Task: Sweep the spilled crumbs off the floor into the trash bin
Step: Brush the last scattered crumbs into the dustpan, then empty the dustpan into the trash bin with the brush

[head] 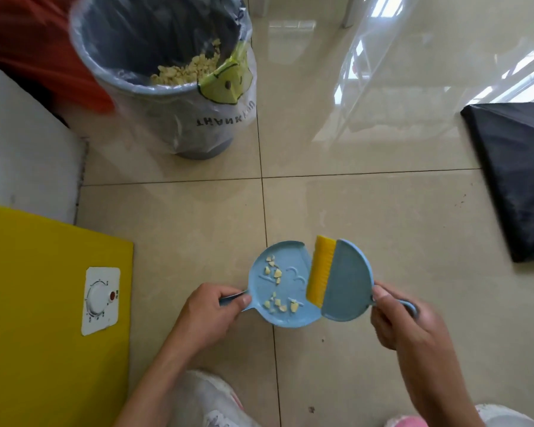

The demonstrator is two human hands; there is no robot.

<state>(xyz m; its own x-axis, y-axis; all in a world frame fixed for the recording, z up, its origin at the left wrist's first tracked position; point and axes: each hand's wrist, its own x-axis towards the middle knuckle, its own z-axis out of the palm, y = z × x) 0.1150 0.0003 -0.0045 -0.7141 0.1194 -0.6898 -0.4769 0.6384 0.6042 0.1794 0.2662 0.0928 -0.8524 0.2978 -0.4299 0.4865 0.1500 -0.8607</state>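
Though brush (346, 282) at dustpan (290, 260) lip, floor (352, 204) open.

Yellow board (43, 318) at the floor's (383, 211) left edge, white dial timer (101, 300) near the board's right edge, black bag (512, 180) flat at the floor's right edge, orange cloth (28, 41) in the far left corner.

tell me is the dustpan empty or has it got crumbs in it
Not empty: the dustpan holds two small clusters of pale crumbs, and the left hand grips its handle.

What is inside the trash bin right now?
A heap of pale yellow crumbs lies inside the lined trash bin. Anything beneath the heap is covered.
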